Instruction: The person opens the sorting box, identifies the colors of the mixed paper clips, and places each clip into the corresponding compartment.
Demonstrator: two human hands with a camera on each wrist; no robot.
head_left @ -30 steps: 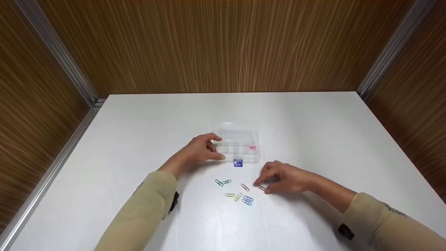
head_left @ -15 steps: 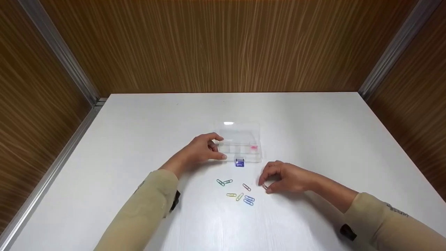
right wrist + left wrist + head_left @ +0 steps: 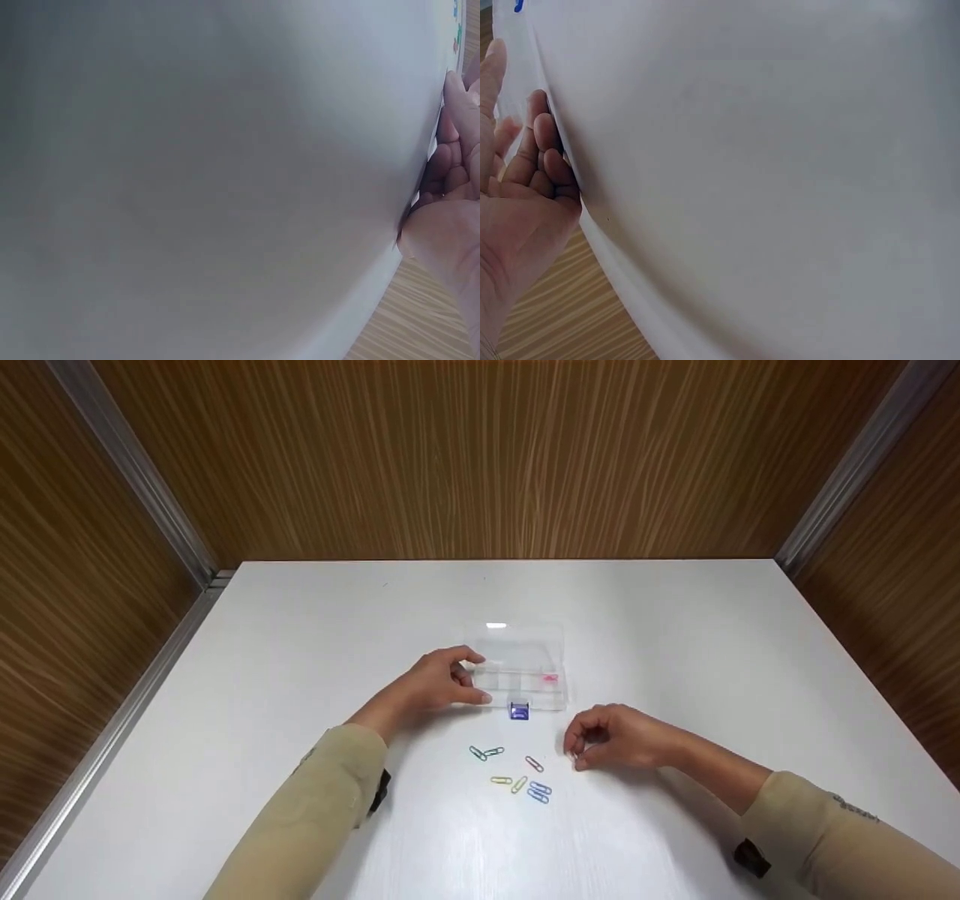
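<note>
- The left hand (image 3: 431, 686) is gripping the left end of the clear plastic compartment box (image 3: 523, 671) at mid-table (image 3: 300, 660).
- The right hand (image 3: 611, 737) is pinching a small brown paper clip (image 3: 575, 761), fingers curled, beside the loose coloured paper clips (image 3: 517, 772).

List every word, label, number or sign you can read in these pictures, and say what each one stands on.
None can be read.
Right sleeve: a small dark mark near the cuff, too small and blurred to read.
Clear plastic box: no label shows; its purple clasp has a pale smudge, unreadable.
</note>
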